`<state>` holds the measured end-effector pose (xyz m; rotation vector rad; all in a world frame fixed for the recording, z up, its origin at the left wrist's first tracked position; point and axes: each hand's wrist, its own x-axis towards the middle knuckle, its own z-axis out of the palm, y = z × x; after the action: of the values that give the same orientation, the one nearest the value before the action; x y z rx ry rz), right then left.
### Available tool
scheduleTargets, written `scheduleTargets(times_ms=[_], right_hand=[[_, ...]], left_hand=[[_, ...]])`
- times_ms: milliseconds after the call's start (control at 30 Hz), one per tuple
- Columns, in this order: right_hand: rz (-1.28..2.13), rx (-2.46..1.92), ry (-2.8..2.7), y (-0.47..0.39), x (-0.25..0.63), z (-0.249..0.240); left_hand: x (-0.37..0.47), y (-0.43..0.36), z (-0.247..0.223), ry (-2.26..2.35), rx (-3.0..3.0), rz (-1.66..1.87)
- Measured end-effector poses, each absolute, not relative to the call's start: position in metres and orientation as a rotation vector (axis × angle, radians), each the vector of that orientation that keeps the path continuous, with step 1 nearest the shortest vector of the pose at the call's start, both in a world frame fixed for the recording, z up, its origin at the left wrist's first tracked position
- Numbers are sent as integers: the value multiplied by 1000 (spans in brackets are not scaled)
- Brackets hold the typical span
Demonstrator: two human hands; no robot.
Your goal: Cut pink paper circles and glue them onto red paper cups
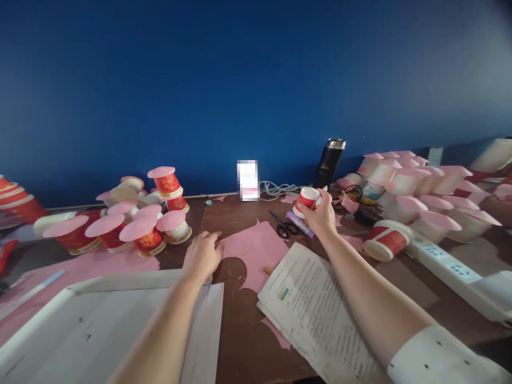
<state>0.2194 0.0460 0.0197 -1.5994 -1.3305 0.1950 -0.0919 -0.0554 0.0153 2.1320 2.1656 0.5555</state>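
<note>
My right hand (pixel 321 217) is closed around a red and white paper cup (pixel 307 199), with a small white-tipped item between the fingers. Beside that cup lie black scissors (pixel 285 227) and a purple box (pixel 301 224). My left hand (pixel 203 255) rests on the brown table (pixel 236 341), fingers spread and bent, holding nothing that I can see. Near its fingertips is a cut sheet of pink paper (pixel 256 242). At the left stand several red cups topped with pink paper discs (pixel 140 229).
Printed papers (pixel 316 304) lie at front centre and a white box lid (pixel 120 320) at front left. A black bottle (pixel 330 162), pink-topped white cups (pixel 408 178), a tipped cup (pixel 386 241) and a power strip (pixel 448 266) occupy the right. A blue wall (pixel 240 85) stands behind.
</note>
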Motion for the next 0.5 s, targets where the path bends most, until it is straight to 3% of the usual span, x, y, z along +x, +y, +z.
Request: scheduleTargets(times_ms=[500], right_hand=[[244, -1683, -1403, 54, 223, 4]], left_hand=[[-92, -54, 21, 2121, 1773, 450]])
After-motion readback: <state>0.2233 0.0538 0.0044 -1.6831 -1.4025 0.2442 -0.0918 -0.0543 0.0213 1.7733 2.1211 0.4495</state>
